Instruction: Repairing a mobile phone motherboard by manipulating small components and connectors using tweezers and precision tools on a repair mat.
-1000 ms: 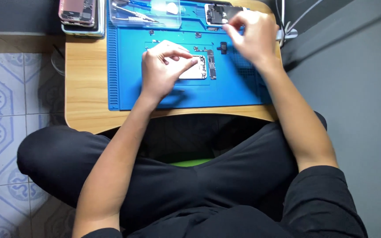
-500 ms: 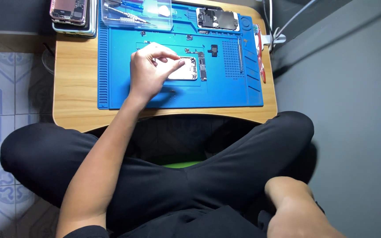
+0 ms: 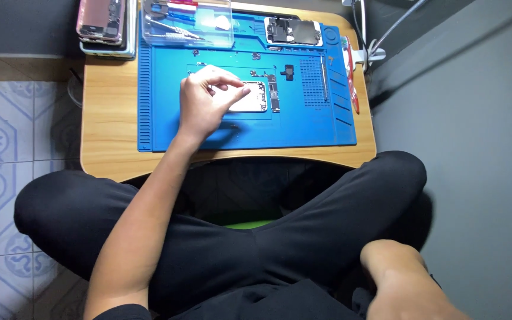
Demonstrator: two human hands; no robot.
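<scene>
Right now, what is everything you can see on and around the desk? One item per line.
Work mat: 1, blue, covering most of the wooden table.
Opened phone body: 1, silver, mid-mat under the left fingertips.
Circuit board strip: 1, dark, just right of that body.
Second opened phone: 1, top of mat.
Clear plastic box: 1, tools inside, top edge.
Stacked phones: several, pinkish top one, far left corner.
Left hand: on the phone body.
Right arm: low by the lap, hand out of view.
</scene>
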